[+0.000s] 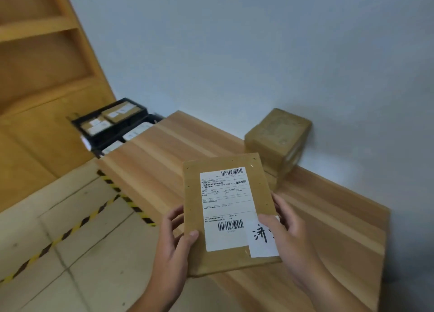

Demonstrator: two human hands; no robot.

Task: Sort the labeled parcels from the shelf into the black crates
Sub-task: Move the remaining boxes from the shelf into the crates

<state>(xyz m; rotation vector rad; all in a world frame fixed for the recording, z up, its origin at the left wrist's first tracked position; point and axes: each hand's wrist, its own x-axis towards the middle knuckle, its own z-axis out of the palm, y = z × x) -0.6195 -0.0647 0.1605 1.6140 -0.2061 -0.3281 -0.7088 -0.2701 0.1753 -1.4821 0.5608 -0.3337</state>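
A flat brown parcel with a white shipping label and a handwritten white tag is held up over the wooden table's near edge. My left hand grips its lower left edge, thumb on the front. At the lower right edge my right hand grips it, with the thumb lying over the tag. Black crates stand on the floor at the table's far left end, with several labeled parcels lying inside. A wooden shelf rises at the left.
A cube-shaped brown box sits on the wooden table against the white wall. Yellow-black hazard tape runs across the tiled floor at the lower left.
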